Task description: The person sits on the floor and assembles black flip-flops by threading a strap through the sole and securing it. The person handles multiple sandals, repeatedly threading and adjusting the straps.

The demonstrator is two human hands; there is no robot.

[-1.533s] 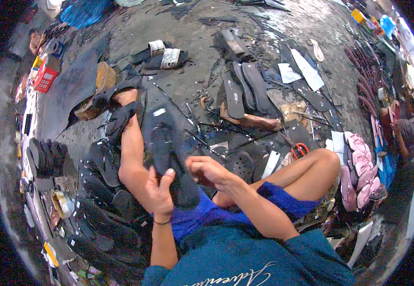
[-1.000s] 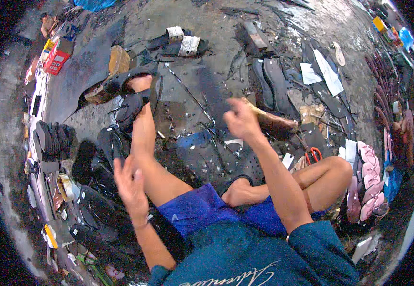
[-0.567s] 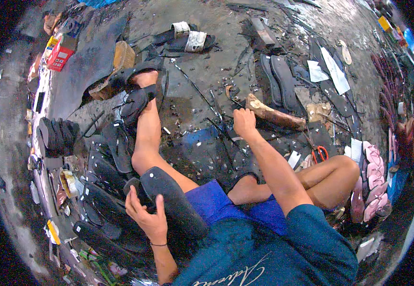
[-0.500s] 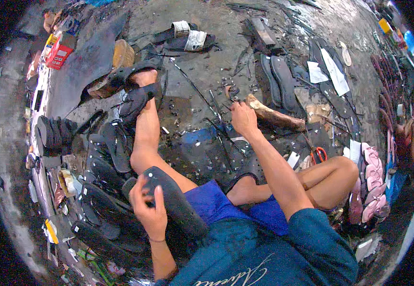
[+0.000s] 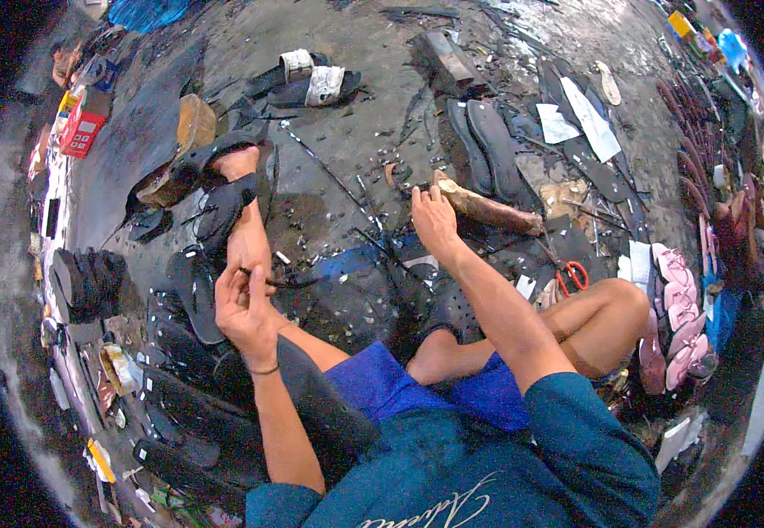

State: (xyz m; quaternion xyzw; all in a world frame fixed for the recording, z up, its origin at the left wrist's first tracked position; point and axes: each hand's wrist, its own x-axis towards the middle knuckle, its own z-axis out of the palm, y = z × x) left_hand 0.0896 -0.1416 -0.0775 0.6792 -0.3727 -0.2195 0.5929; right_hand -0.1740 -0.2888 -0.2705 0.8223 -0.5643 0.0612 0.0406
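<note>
I had the left hand [image 5: 247, 310] raised over the person's left shin, its thumb and fingers pinching a black strap [image 5: 292, 284] whose free end trailed off to the right. Below that forearm, a dark sole [image 5: 320, 387] lay against the blue shorts [image 5: 382, 378]. The right hand [image 5: 436, 220] was down at the littered floor with its fingers curled, just beside the pale end of a brown wooden piece [image 5: 492, 209]; something dark showed at the fingertips (too small on my feed to say whether I was gripping it). Beyond that wood stood a pair of dark soles [image 5: 496, 150], and red-handled scissors [image 5: 586, 275] lay near the bent right knee, with pink sandals [image 5: 683, 317] farther right.
</note>
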